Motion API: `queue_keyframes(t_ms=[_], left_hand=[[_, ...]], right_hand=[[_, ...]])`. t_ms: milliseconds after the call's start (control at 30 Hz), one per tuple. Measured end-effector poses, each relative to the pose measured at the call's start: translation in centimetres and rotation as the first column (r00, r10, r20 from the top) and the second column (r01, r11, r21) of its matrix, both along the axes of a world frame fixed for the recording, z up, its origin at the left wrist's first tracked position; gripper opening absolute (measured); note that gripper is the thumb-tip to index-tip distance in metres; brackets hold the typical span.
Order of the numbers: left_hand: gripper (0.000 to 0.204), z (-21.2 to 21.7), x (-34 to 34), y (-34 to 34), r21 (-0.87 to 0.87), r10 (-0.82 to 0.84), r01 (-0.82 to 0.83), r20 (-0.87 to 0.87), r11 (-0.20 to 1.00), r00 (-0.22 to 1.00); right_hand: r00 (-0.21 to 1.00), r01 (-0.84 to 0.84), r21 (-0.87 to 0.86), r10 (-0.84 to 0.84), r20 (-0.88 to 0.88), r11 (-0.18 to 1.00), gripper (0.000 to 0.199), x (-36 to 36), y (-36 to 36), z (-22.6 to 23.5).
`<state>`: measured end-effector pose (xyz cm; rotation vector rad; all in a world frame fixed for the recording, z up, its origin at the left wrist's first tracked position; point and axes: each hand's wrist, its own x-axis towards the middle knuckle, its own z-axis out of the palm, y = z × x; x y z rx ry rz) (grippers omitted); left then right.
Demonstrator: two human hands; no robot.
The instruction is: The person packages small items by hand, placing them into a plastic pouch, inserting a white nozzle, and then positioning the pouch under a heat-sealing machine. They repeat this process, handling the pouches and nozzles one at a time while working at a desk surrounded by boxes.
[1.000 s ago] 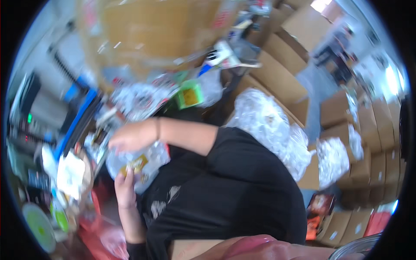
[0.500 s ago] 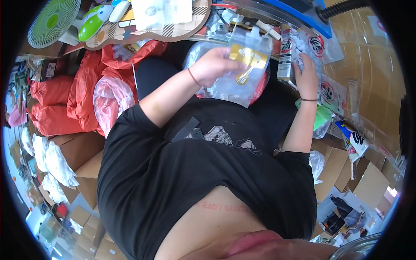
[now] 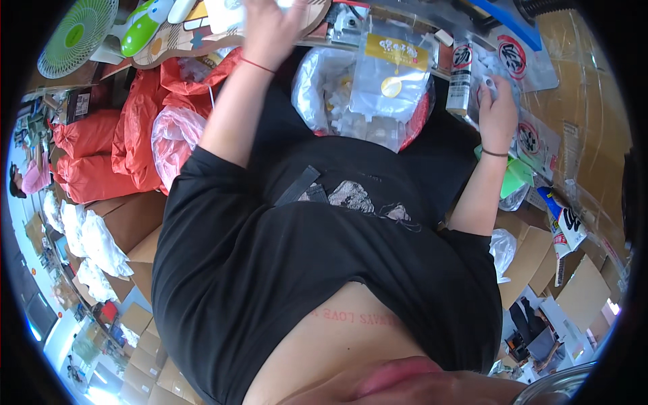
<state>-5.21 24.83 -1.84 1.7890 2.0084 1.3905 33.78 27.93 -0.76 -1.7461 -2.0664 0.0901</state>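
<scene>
The left forearm [image 3: 236, 115] slanted forward and a little inward, with the left hand [image 3: 272, 30] at the upper edge of the view, so blurred by motion that its exact pose was hard to judge. The right forearm [image 3: 478, 196] extended forward and slightly outward; the right hand [image 3: 498, 111], well apart from the left, had its fingers [image 3: 505, 94] bent.

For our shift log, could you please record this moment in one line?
left hand: blurred, by white packet; right hand: at white pieces; yellow-labelled pouch: over clear bag
</scene>
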Motion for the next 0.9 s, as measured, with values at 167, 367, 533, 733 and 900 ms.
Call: queue_keyframes(t_ms=[167,367,533,733,900], left_hand=[[0.059,-3.2,-4.0,-2.8,-0.008,0.001,-0.005,-0.448,1.000,0.894],[0.033,-5.3,-3.8,-5.9,-0.076,-0.207,0.194,-0.239,0.978,0.949],[0.026,-2.7,2.0,-8.7,-0.199,-0.289,0.426,0.485,0.882,0.825],[0.028,-2.6,6.2,-9.1,-0.298,-0.379,0.567,0.501,0.768,0.778],[0.028,-2.6,8.2,-8.7,-0.319,-0.387,0.666,0.615,0.674,0.687]], right_hand=[[0.999,0.000,0.141,-0.005,0.034,0.990,0.032,1.0,-0.9,-1.1],[0.997,0.075,0.187,-0.070,-0.036,0.979,0.037,1.6,-1.6,-1.1],[0.996,0.085,0.183,-0.082,-0.024,0.979,0.039,1.7,-2.2,-1.1],[0.983,-0.002,0.150,0.030,-0.183,0.989,0.035,1.7,-1.8,-1.1],[0.765,-0.414,0.053,0.379,-0.520,0.909,0.025,-1.6,-4.1,2.3]])
